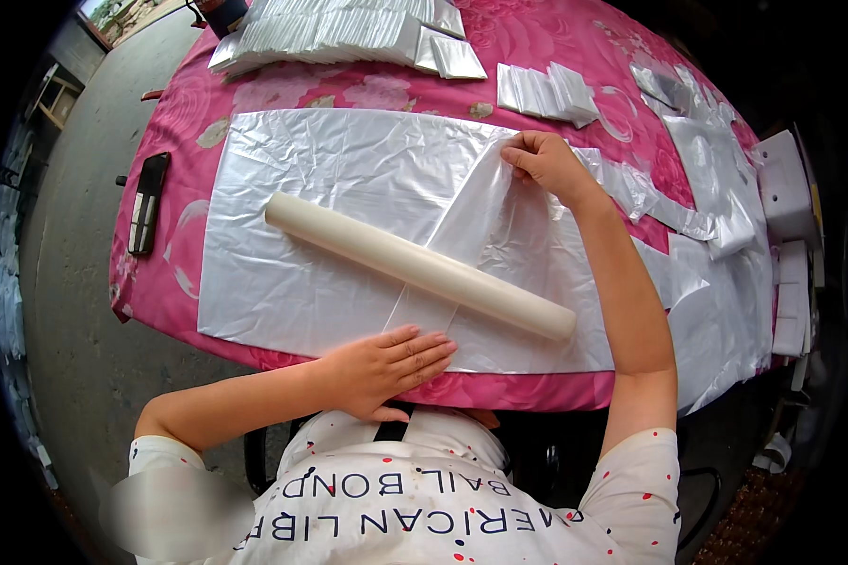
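Observation:
A silvery-white plastic sheet lies spread and wrinkled over the near part of the table. Across it, slanting from upper left to lower right, rests a smooth cream-coloured tube. My left hand is laid flat on the sheet's near edge with its fingers stretched out. At the far edge, my right hand pinches a corner of the plastic sheet between thumb and fingers. A fold of the sheet runs slantwise from that pinch, passing under the tube.
A pink flowered tablecloth covers the table. Folded clear plastic packets stand in a big row at the far left, with a smaller stack farther right. A black-and-silver cutter-like object lies left. Loose plastic and white boxes fill the right side.

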